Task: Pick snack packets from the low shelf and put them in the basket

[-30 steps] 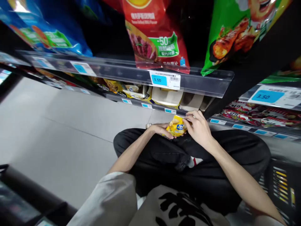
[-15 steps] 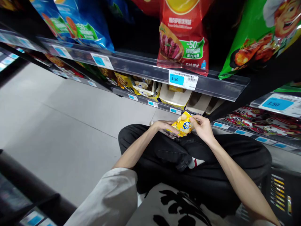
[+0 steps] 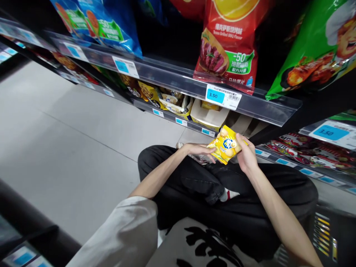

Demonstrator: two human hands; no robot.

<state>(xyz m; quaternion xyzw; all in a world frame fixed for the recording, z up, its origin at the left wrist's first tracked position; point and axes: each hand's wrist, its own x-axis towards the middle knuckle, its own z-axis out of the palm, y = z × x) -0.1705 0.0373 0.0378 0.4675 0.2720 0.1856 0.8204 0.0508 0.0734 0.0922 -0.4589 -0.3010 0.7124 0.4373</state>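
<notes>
A small yellow snack packet point(image 3: 227, 144) is held between both hands above my crossed legs in black trousers point(image 3: 250, 193). My right hand point(image 3: 247, 155) grips its right side with the fingers curled behind it, face tilted up toward me. My left hand point(image 3: 198, 150) pinches the packet's lower left corner. Just beyond the packet is the lowest shelf point(image 3: 180, 120) with more yellow packets and open cardboard boxes.
Above hangs a shelf rail point(image 3: 172, 79) with a 3.50 price tag point(image 3: 222, 97), carrying red point(image 3: 228, 44), green point(image 3: 314, 52) and blue point(image 3: 97, 26) chip bags. Grey tiled floor point(image 3: 69, 133) lies to the left. A dark basket point(image 3: 328, 237) sits at my right.
The packet has been lifted and turned up toward me, now held more in my right hand. The view has shifted slightly right and down along the shelf.
</notes>
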